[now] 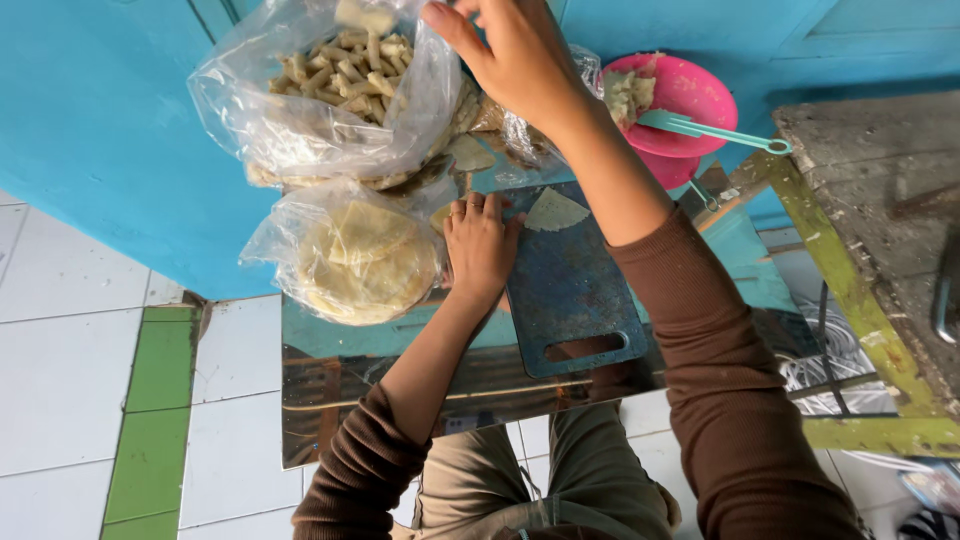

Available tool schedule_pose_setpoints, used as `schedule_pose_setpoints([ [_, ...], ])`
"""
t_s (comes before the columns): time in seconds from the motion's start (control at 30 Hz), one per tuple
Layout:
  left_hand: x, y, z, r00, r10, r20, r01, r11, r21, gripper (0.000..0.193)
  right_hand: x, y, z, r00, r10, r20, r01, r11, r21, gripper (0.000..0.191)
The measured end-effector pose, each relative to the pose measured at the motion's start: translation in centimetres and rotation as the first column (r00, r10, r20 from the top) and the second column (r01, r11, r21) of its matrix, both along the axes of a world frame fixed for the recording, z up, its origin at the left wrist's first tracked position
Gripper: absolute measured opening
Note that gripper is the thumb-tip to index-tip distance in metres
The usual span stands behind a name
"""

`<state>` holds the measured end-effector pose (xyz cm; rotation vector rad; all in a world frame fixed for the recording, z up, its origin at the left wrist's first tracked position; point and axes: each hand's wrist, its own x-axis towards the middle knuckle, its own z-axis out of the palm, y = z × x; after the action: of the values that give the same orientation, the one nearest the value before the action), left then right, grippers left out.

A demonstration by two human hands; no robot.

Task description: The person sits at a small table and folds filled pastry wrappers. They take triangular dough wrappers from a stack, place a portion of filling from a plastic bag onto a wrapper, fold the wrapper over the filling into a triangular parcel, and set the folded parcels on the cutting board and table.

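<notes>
1. My left hand (480, 245) lies flat, palm down, at frame centre, pinning the dark blue plastic cutting board (570, 290).
2. My right hand (515, 55), fingers spread and holding nothing, reaches top centre to the clear plastic bag of rolled pastry sticks (340, 80).
3. The pale triangular dough wrapper (556, 211) lies on the board's far end; I judge it should stay flat.

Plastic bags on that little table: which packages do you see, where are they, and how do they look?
Clear plastic bag of short pale dough sticks: far left, crumpled, open under the right hand.
Clear plastic bag of round flat pale wrappers: nearer, beside the left hand.
No labels, signs or screens.
</notes>
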<state>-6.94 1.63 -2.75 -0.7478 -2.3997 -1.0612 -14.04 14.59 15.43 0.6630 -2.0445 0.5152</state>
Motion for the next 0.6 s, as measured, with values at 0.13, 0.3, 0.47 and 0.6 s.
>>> schedule_pose_setpoints([
  [0.13,0.7,0.6,-0.4,0.999,-0.034,-0.004,0.034,0.999,-0.039,0.026,6.5,4.0,-2.6,0.961,0.018,0.277,-0.016,1.000,-0.010,0.034],
  [0.3,1.0,0.7,-0.5,0.996,-0.087,-0.016,0.085,0.994,-0.066,0.019,11.6,9.1,-7.5,0.755,-0.212,0.621,0.186,0.977,0.107,0.024],
  [0.47,1.3,0.6,-0.2,0.990,-0.141,-0.017,0.142,0.989,0.040,0.015,14.0,14.6,-9.7,0.542,-0.261,0.799,0.265,0.955,0.132,0.025],
  [0.6,1.6,-0.1,0.3,0.973,-0.196,0.119,0.184,0.978,0.101,0.010,15.7,17.5,-9.6,0.556,-0.285,0.781,0.358,0.930,0.084,0.023],
])
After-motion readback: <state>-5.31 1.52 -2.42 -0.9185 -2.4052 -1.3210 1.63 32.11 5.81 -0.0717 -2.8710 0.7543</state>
